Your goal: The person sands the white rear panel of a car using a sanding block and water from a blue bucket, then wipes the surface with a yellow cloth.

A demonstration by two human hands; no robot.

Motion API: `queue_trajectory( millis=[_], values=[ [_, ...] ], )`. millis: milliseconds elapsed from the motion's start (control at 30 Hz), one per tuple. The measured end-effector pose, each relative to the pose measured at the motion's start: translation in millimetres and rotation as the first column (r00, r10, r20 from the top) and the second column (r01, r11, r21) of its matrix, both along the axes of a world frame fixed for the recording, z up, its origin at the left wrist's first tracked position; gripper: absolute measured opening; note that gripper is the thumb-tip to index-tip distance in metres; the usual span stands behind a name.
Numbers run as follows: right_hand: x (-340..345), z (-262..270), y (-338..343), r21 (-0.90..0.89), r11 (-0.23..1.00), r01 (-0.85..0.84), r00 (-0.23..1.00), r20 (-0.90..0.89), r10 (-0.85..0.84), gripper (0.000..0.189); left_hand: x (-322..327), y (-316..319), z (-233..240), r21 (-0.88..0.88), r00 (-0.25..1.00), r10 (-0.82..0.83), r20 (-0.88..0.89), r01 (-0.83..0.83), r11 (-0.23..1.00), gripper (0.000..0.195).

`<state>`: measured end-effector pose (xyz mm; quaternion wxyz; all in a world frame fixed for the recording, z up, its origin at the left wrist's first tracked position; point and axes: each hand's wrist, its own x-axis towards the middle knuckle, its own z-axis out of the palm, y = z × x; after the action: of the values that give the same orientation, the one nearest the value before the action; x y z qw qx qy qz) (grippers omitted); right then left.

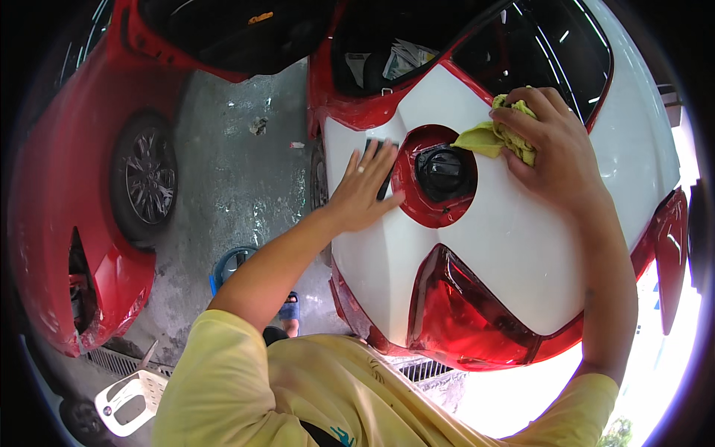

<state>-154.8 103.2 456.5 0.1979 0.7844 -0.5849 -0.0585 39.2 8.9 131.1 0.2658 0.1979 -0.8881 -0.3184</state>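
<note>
My left hand (366, 195) rests over a flat black piece (385, 179) at the left rim of the red fuel filler recess (410, 204). Its fingers are stretched forward, and a ring shows on one. Most of the black piece is hidden, so I cannot tell whether the hand grips it. Inside the recess sits a black fuel cap (445, 169). My right hand (550, 145) holds a crumpled yellow-green cloth (516, 131) above the white rear panel (519, 234). One loose corner of the cloth reaches the recess's upper right edge.
Below the recess is a red tail light (469, 313). An open red car door (212, 70) stands at the top. Another red car (84, 195) is on the left. A blue bucket (232, 262) and a white plastic stool (134, 394) stand on the grey floor (240, 151).
</note>
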Motion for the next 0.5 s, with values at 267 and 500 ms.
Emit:
queue_trajectory(
  millis=[267, 500],
  values=[
    [2.7, 5.0, -2.9, 0.011, 1.0, 0.016, 1.0, -0.015, -0.016, 0.04, -19.4, -27.6, 9.6, 0.019, 0.995, -0.004, -0.102, 0.006, 1.0, 0.094],
    [3.2, 3.4, 2.1, 0.029, 0.999, 0.023, 1.0, 0.008, -0.023, 0.04, -3.1, -6.5, -7.0, 0.073, 0.996, 0.015, -0.084, -0.009, 0.997, 0.088]
  ],
)
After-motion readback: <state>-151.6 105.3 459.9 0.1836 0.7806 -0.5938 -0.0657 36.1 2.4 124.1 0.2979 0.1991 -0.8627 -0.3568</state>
